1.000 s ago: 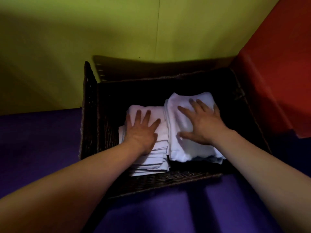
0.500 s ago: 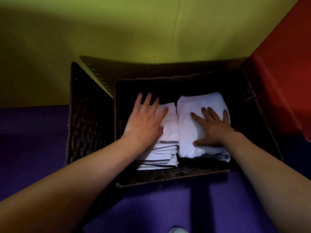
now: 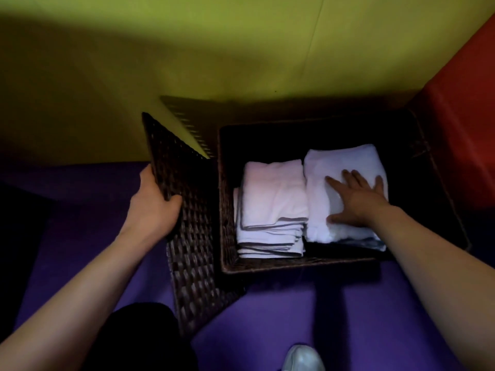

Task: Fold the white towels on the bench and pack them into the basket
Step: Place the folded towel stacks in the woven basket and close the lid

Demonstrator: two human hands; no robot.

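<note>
- Two stacks of folded white towels lie side by side in the basket point(image 3: 227, 266), toward its near edge: the left stack point(image 3: 273, 199) against the left wall, the right stack point(image 3: 345, 164) touching it in the middle. The basket's right part and far edge hold nothing I can make out.
- The right hand point(image 3: 359, 202), the nearer grip, lies flat on the right stack with fingers spread, pressing, not clutching.
- The left hand point(image 3: 152, 207) is outside the basket, fingers curled round the far edge of the woven lid point(image 3: 192, 236), which stands tilted against the left wall.
- The lid lies left of the towels, its long side running near-to-far along that wall, so closing would likely swing it rightward over both stacks; the right hand sits in that path.
- The basket rests on a purple surface point(image 3: 294, 317), in a corner.
</note>
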